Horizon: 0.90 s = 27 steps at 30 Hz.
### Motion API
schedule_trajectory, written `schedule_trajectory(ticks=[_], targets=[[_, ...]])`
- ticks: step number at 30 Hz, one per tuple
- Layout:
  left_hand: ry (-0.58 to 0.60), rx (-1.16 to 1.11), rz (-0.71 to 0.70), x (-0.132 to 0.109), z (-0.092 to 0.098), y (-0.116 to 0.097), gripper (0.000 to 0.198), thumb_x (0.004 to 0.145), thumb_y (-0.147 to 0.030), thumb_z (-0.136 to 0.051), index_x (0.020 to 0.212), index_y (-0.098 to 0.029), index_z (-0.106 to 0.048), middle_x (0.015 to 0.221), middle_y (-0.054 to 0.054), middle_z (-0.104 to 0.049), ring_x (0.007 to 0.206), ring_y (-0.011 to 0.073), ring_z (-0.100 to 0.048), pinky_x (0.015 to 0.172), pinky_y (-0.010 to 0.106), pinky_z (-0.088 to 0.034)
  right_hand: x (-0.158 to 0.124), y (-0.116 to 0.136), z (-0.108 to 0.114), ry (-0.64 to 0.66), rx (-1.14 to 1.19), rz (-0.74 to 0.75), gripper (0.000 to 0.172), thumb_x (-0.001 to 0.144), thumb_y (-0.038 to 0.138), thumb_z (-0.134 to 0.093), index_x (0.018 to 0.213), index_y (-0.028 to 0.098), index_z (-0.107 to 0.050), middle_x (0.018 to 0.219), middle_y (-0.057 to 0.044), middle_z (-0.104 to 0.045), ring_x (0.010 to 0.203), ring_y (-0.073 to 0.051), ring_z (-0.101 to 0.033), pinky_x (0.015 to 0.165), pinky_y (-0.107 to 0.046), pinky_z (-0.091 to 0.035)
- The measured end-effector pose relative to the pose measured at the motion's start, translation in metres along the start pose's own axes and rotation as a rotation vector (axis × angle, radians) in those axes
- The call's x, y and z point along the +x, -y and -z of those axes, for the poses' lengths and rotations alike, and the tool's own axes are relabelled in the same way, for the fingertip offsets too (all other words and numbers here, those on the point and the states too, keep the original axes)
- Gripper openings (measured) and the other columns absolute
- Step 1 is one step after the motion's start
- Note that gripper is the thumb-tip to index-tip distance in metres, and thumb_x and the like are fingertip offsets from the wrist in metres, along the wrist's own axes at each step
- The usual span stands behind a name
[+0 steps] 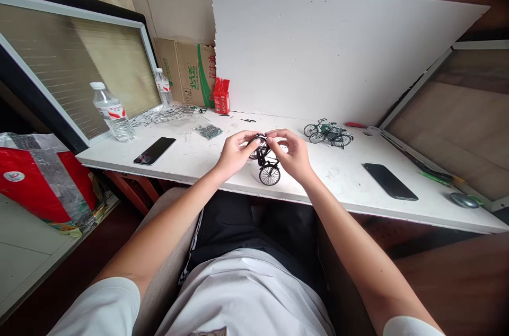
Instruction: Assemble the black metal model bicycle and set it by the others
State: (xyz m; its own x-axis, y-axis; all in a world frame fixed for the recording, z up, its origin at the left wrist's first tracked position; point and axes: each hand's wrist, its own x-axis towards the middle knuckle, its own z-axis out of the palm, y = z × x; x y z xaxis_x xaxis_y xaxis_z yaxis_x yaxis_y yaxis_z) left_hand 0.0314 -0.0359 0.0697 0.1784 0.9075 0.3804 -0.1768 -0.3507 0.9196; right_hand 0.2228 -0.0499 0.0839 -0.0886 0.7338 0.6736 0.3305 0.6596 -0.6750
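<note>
A small black model bicycle (269,173) is held just over the front part of the white table, one spoked wheel pointing towards me. My left hand (235,155) pinches its far end from the left, thumb and fingers around the rear-most wheel. From the other side my right hand (292,153) grips the same end, with its thumb and fingertips close to those of the left. The fingers partly hide the far wheel and the frame. Further right on the table stand finished-looking green and black model bicycles (328,132), close together.
On the left are a phone (155,150), a water bottle (115,113), a small bag of parts (210,132) and loose part frames (170,113). A red box (221,96) stands behind. To the right lie another phone (389,181) and a mouse (464,200). A white board (338,50) closes the back.
</note>
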Motion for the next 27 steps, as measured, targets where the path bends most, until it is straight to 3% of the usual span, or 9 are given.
schedule_trajectory(ticks=[5, 12, 18, 27], targets=[[0.002, 0.021, -0.046, -0.0002, -0.0002, -0.0008, 0.043, 0.088, -0.047, -0.083, 0.118, -0.016, -0.078, 0.128, 0.016, -0.078, 0.119, 0.0302, -0.075, 0.096, 0.040, -0.065, 0.0001, -0.0015, 0.0001, 0.002, 0.010, -0.027, 0.031, 0.098, 0.056, -0.073, 0.102, 0.025, -0.077, 0.114, -0.007, -0.081, 0.109, -0.024, -0.075, 0.089, -0.039, -0.060], [0.006, 0.019, 0.008, -0.0015, -0.0011, -0.0020, 0.047, 0.088, -0.048, -0.083, 0.122, -0.015, -0.077, 0.129, 0.017, -0.078, 0.112, 0.0304, -0.077, 0.081, 0.035, -0.067, -0.0006, -0.0014, 0.0006, -0.002, 0.017, -0.037, 0.031, 0.099, 0.055, -0.074, 0.101, 0.025, -0.076, 0.112, -0.007, -0.081, 0.106, -0.024, -0.075, 0.088, -0.038, -0.059], [0.002, 0.030, -0.038, -0.0021, -0.0024, -0.0043, 0.042, 0.088, -0.045, -0.083, 0.117, -0.014, -0.078, 0.127, 0.016, -0.079, 0.122, 0.0302, -0.074, 0.101, 0.042, -0.063, -0.0007, -0.0016, 0.0010, -0.001, 0.027, -0.052, 0.032, 0.098, 0.056, -0.074, 0.100, 0.024, -0.076, 0.111, -0.007, -0.081, 0.105, -0.024, -0.075, 0.088, -0.039, -0.059], [0.014, 0.029, -0.029, -0.0004, -0.0001, -0.0019, 0.039, 0.090, -0.043, -0.082, 0.117, -0.015, -0.077, 0.125, 0.016, -0.079, 0.117, 0.0290, -0.076, 0.100, 0.042, -0.063, -0.0011, -0.0032, 0.0000, 0.002, 0.046, -0.055, 0.031, 0.098, 0.055, -0.075, 0.100, 0.025, -0.076, 0.110, -0.007, -0.081, 0.104, -0.024, -0.075, 0.087, -0.038, -0.059]])
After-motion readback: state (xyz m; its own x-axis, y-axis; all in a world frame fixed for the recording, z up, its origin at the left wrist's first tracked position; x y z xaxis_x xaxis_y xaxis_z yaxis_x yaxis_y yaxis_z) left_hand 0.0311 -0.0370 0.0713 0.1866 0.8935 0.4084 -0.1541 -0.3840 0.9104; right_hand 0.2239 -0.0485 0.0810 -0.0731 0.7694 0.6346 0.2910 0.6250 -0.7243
